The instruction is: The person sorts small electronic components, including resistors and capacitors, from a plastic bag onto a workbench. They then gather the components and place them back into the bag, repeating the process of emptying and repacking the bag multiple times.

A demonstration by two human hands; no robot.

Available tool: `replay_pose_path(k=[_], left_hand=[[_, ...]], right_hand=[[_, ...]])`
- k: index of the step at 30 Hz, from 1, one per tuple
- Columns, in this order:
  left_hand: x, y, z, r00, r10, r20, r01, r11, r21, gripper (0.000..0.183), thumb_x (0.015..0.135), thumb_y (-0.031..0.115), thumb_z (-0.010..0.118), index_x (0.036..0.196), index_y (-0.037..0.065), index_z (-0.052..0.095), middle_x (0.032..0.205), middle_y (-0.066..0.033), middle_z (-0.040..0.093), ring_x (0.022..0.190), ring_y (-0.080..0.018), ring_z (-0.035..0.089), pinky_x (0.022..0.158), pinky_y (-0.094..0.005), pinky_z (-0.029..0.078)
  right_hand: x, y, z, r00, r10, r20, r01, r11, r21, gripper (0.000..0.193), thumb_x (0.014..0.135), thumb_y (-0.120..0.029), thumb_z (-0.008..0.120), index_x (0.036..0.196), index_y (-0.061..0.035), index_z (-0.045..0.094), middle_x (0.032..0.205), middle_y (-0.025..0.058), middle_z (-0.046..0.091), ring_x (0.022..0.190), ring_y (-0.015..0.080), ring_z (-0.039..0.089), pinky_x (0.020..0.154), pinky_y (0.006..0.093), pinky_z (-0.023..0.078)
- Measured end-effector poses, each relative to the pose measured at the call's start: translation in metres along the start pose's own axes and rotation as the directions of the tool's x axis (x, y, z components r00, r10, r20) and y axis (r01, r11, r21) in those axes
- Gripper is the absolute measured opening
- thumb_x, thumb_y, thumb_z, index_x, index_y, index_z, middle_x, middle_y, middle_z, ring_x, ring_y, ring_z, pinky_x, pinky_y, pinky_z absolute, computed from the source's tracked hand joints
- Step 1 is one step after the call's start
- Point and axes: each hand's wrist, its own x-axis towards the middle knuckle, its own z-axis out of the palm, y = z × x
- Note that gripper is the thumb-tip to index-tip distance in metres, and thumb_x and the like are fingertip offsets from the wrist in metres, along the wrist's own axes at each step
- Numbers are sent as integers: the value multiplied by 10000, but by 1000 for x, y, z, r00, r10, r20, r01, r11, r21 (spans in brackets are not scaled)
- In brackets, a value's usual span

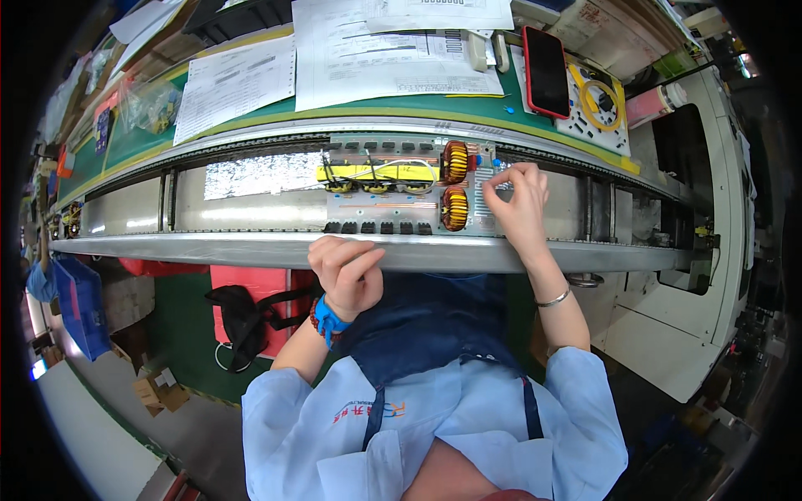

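A circuit board (380, 215) lies across the two rails of a conveyor in front of me. It carries two yellow-and-black toroid coils (454, 209), a yellow-wrapped transformer block (380, 173) with a white cable over it, and rows of black parts along both long edges. At the board's right end, my right hand (520, 204) is closed in a pinch, close to small blue components (498, 163). Whatever sits between its fingertips is too small to make out. My left hand (347, 271) rests by the near rail (209, 250) below the board, fingers curled inward, their contents hidden.
Beyond the conveyor, a green bench holds paper sheets (393, 67), a red-framed phone (546, 73) and a yellow cable coil (601, 105). A silvery sheet (259, 174) lies left of the board. A white machine (668, 317) stands at right; a blue bin (81, 305) at left.
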Motion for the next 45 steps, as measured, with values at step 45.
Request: replay_pose_path(k=[45], left_hand=[[-11,16,-2,951,-35,308,9,996,86,250,643,43,607,892,74,616,1122,-58,617,993,-223,552,876,-343,350]], right_hand=[[-65,-68,-16,847,-463,261,436,886,157,170,690,-21,611,852,-25,560,1139,99,553,774,249,603,687,353,479]])
